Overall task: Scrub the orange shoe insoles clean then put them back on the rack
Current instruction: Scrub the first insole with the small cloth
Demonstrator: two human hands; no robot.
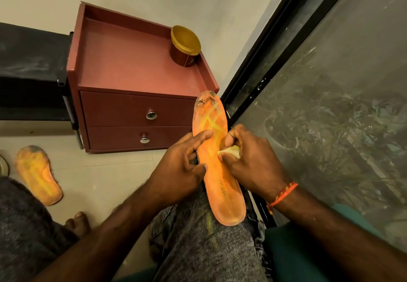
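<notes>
An orange insole (217, 171) lies lengthwise on my right thigh, toe end pointing away, with dark grime at the toe. My left hand (182, 167) grips its left edge, fingers spread over the top. My right hand (248, 160) presses a small pale yellow cloth (231, 151) against the insole's middle. A second orange insole (39, 174) lies on the floor at the left, dirty at its toe.
A maroon two-drawer cabinet (136, 114) stands ahead with a gold-lidded jar (185, 48) on top. A black rack (30, 72) is to its left. A dark-framed glass window (319, 105) runs along the right. My bare foot (77, 222) rests on the tiled floor.
</notes>
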